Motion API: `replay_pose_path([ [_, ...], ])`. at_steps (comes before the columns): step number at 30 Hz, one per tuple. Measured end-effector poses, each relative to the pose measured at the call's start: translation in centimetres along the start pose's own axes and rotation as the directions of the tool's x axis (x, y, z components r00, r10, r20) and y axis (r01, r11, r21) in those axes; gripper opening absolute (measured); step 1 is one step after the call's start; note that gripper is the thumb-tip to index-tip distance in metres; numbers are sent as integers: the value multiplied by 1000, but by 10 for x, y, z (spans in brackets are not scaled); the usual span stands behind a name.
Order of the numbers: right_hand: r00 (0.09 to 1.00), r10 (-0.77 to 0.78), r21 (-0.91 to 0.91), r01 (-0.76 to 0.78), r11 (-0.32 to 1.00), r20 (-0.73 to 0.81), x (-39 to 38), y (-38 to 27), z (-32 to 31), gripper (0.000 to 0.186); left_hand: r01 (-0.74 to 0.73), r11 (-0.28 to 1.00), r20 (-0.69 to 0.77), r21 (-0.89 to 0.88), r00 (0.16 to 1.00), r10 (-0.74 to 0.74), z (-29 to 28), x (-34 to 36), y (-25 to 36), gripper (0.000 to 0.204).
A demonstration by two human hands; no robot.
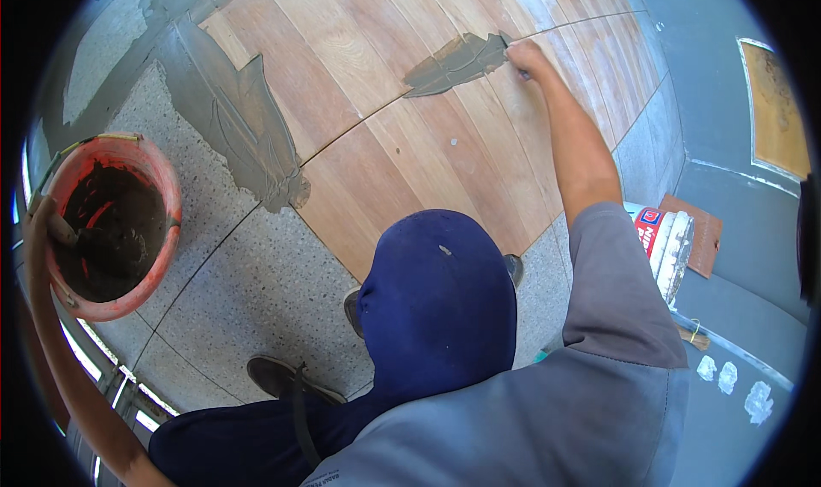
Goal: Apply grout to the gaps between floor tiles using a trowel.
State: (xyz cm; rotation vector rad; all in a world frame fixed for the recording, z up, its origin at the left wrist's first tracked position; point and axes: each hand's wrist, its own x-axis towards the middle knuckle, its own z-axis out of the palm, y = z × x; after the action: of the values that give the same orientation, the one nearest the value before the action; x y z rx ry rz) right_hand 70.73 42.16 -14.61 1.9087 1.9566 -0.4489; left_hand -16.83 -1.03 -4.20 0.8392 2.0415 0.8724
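My left hand (53, 224) is closed at the left rim of a red bucket (159, 175) of dark grey mortar (120, 222); what it grips there is unclear. My right arm reaches forward, and my right hand (525, 59) is closed at the end of a grey mortar smear (453, 66) on the wood-look plank tiles (368, 34); what it holds is too hidden to name. Another broad patch of grey mortar (248, 128) lies along the left edge of those planks.
Speckled terrazzo tiles (214, 290) lie beneath me and the bucket. My navy-clad knee (436, 290) juts forward. At the right are a white plastic pail (671, 256), a brown tile (701, 230) and a grey wall (718, 102) with a yellowish panel (774, 102).
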Motion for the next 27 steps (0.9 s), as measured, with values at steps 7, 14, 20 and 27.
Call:
replay_pose_path([
  [7, 956, -281, 113, 271, 956, 87, -58, -29, 49, 21, -69, 997, 29, -27, 997, 70, 6, -12, 8, 25],
  [14, 957, 282, 299, -291, 909, 75, -37, -33, 0, 31, -9, 1000, -59, -2, 998, 9, 16, -8, 20, 22],
  [20, 973, 89, 435, -177, 883, 215, -87, -90, 42, 21, -61, 998, 13, -14, 998, 61, 29, -19, 31, 20],
  [27, 951, 89, 378, -202, 904, 296, -162, -200, 67, 17, -80, 989, 94, -124, 991, 92, 42, -7, 40, 22],
])
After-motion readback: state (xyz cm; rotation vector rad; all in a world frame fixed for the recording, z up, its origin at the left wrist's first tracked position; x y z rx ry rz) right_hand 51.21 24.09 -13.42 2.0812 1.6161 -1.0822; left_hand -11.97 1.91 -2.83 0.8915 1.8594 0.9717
